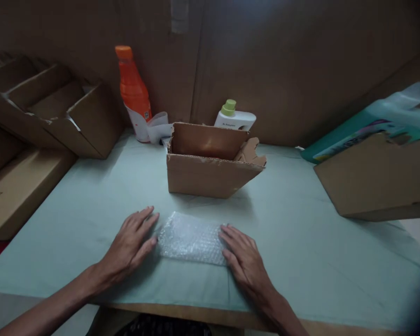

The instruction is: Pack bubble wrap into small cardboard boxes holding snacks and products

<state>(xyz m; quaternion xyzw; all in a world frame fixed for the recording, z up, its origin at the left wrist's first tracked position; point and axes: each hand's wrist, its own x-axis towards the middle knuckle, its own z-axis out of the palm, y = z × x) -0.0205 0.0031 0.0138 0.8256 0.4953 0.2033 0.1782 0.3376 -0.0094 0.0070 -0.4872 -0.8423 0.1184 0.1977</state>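
A bundle wrapped in clear bubble wrap lies on the pale green table cover near the front edge. My left hand rests flat on the cover with its fingertips touching the bundle's left end. My right hand lies flat against the bundle's right end, fingers spread. Neither hand grips anything. Just behind the bundle stands a small open cardboard box with its flaps up; what is inside it is hidden.
An orange bottle and a white bottle with a green cap stand at the back by the cardboard wall. Stacked cardboard boxes sit at the left. A tilted cardboard box and teal packaging are at the right.
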